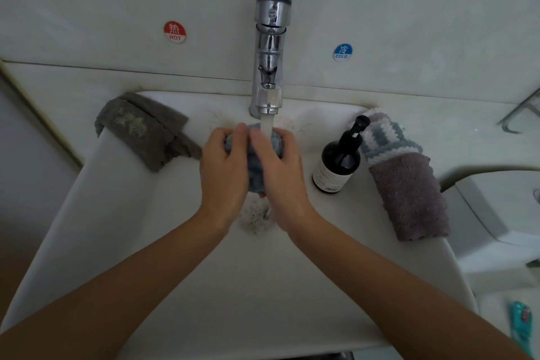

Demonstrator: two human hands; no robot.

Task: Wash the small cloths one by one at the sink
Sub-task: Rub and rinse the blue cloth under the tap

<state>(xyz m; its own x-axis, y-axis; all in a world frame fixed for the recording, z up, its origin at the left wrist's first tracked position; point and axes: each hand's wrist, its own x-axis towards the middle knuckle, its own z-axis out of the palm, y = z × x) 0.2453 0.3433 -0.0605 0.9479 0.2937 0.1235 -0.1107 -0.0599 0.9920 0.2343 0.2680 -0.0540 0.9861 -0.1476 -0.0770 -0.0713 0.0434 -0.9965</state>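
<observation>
Sink point(122, 213) is in use, with the tap point(270, 47) running. Left hand point(223, 165) and right hand point(280, 168) both grip the blue cloth point(255, 172) under the stream, over the drain. Risk, as judged: a loosened grip drops the cloth onto the drain; splashing may wet the purple cloth point(409, 199) at right.

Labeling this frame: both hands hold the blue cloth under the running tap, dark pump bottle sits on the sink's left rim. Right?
Not quite. In the head view the pump bottle stands on the sink's right rim, beside the striped cloth. The rest holds: left hand and right hand grip the blue cloth under the tap.
</observation>
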